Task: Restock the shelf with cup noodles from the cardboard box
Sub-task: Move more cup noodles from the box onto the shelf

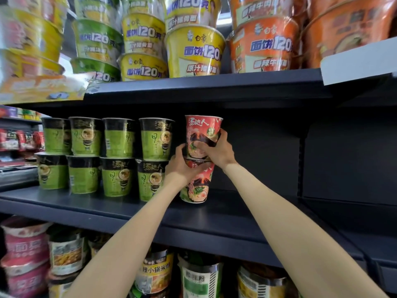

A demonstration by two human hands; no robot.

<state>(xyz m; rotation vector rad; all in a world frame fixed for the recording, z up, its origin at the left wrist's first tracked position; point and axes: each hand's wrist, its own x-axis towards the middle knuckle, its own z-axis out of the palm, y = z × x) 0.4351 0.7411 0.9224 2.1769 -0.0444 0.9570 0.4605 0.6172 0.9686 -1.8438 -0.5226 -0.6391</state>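
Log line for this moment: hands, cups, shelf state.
left hand: grips lower red cup | right hand: grips upper red cup, stacked on lower | middle shelf: green cups at left, bare to right

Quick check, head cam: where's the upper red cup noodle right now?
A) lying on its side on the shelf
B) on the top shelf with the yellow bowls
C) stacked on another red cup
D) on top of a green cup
C: the upper red cup, gripped by the right hand, sits on the lower red cup, steadied by the left hand.
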